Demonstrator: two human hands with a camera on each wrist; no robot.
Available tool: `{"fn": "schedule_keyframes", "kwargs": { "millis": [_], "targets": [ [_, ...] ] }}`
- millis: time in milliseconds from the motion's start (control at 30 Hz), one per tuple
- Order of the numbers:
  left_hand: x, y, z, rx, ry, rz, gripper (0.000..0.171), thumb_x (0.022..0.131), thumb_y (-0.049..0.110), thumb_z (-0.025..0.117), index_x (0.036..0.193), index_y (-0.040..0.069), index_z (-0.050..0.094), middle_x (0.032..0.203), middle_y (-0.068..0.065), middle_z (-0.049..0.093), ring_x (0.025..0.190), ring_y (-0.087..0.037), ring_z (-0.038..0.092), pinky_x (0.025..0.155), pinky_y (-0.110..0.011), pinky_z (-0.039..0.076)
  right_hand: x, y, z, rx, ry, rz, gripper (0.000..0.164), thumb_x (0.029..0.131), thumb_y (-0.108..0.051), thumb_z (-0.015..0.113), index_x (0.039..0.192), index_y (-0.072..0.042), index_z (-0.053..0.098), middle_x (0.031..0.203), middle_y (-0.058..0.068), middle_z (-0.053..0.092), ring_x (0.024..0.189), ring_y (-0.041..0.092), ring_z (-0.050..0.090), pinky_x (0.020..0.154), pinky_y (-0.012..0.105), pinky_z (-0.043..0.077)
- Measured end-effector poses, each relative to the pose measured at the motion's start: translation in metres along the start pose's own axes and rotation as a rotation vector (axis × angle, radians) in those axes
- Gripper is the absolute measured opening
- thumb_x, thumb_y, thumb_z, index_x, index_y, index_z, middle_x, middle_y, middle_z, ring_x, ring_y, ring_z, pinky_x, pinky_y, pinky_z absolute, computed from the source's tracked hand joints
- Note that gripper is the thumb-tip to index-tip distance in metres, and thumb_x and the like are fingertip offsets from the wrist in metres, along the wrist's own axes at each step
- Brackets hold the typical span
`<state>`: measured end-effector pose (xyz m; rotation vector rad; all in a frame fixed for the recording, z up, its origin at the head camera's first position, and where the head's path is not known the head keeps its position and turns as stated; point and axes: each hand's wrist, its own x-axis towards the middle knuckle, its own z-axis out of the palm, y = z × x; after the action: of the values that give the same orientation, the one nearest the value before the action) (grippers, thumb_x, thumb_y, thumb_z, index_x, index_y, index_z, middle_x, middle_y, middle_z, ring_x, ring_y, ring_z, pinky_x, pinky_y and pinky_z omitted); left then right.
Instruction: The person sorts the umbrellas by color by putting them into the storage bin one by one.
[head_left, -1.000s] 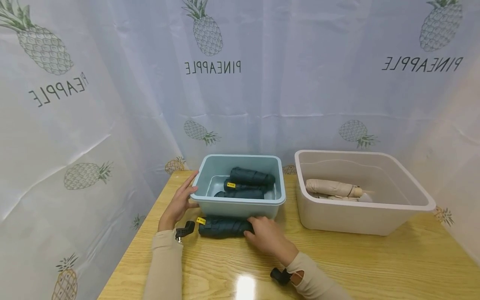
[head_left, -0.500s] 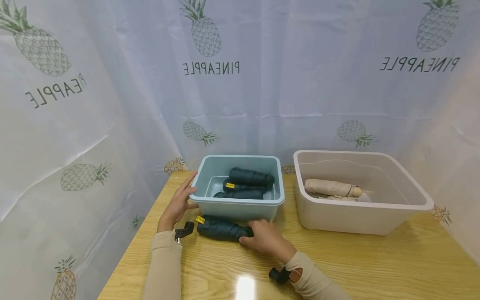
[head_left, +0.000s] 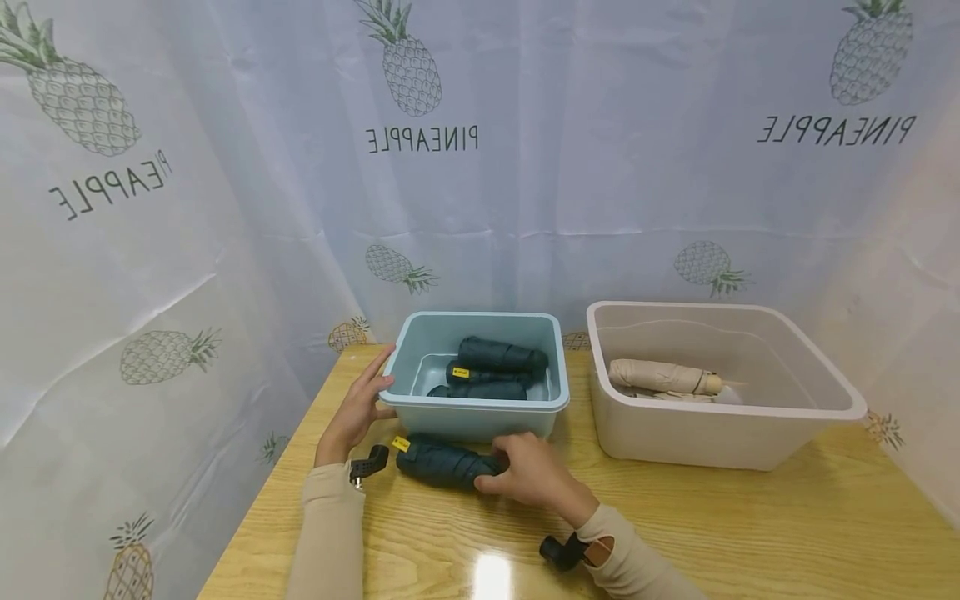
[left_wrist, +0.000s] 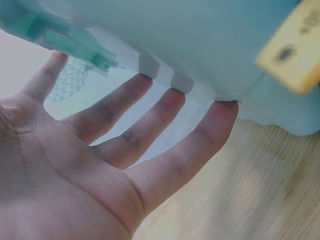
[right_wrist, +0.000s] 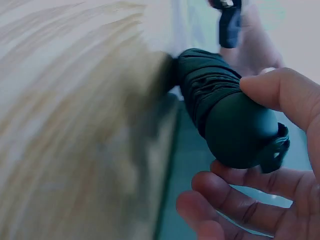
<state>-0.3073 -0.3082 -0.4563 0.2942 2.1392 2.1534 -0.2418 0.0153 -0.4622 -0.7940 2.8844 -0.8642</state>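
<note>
A dark green folded umbrella (head_left: 442, 463) with a yellow tag (head_left: 401, 443) lies in front of the light blue bin (head_left: 480, 422). My right hand (head_left: 531, 471) grips its right end; in the right wrist view the thumb and fingers pinch the rounded handle (right_wrist: 240, 132), where a strap loop (right_wrist: 275, 152) hangs. My left hand (head_left: 356, 415) touches the bin's left side, fingers spread and fairly straight; in the left wrist view their tips meet the bin wall (left_wrist: 190, 40). Several dark folded umbrellas (head_left: 501, 354) lie inside the bin.
To the right stands a larger beige bin (head_left: 697, 437), holding a beige folded umbrella (head_left: 663, 376) and other partly hidden things. Both bins rest on a wooden table (head_left: 675, 517). A pineapple-print curtain (head_left: 525, 208) hangs behind and on both sides.
My right hand has shifted its hold at the umbrella's end, the thumb moving slightly left. That end has swung a little toward me, away from the bin. The left hand stays in place.
</note>
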Motion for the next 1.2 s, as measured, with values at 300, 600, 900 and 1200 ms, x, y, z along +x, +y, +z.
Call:
{"fn": "schedule_keyframes", "kwargs": {
  "millis": [300, 600, 900, 1200],
  "targets": [
    [0.0, 0.001, 0.001, 0.011, 0.018, -0.017, 0.064, 0.105, 0.025, 0.046, 0.164, 0.033, 0.023, 0.172, -0.006, 0.013, 0.15, -0.047, 0.029, 0.097, -0.073, 0.046, -0.007, -0.014, -0.026, 0.09, 0.113, -0.012, 0.028, 0.079, -0.045, 0.08, 0.079, -0.025, 0.06, 0.064, -0.013, 0.049, 0.06, 0.005, 0.045, 0.054, 0.022, 0.034],
    [-0.001, -0.002, 0.001, 0.025, 0.02, -0.022, 0.064, 0.105, 0.025, 0.045, 0.165, 0.032, 0.021, 0.173, -0.004, 0.011, 0.151, -0.047, 0.028, 0.098, -0.074, 0.045, -0.01, -0.012, -0.04, 0.32, 0.083, 0.036, 0.029, 0.08, -0.033, 0.08, 0.101, -0.017, 0.067, 0.076, -0.005, 0.06, 0.066, 0.009, 0.053, 0.059, 0.026, 0.044],
    [-0.003, 0.0, 0.002, 0.024, 0.025, -0.02, 0.065, 0.105, 0.025, 0.045, 0.165, 0.031, 0.021, 0.173, -0.003, 0.01, 0.152, -0.047, 0.027, 0.098, -0.074, 0.045, -0.011, -0.013, -0.046, 0.461, 0.084, 0.073, 0.027, 0.078, -0.019, 0.076, 0.101, -0.012, 0.065, 0.068, -0.002, 0.057, 0.058, 0.011, 0.052, 0.053, 0.027, 0.044],
    [-0.001, 0.0, 0.002, 0.028, 0.022, -0.02, 0.065, 0.105, 0.026, 0.045, 0.165, 0.031, 0.02, 0.173, -0.003, 0.009, 0.152, -0.047, 0.025, 0.1, -0.076, 0.042, -0.011, -0.013, -0.046, 0.522, 0.06, 0.076, 0.026, 0.08, -0.015, 0.073, 0.106, -0.011, 0.068, 0.085, 0.007, 0.066, 0.065, 0.016, 0.064, 0.057, 0.031, 0.055]
  ]
}}
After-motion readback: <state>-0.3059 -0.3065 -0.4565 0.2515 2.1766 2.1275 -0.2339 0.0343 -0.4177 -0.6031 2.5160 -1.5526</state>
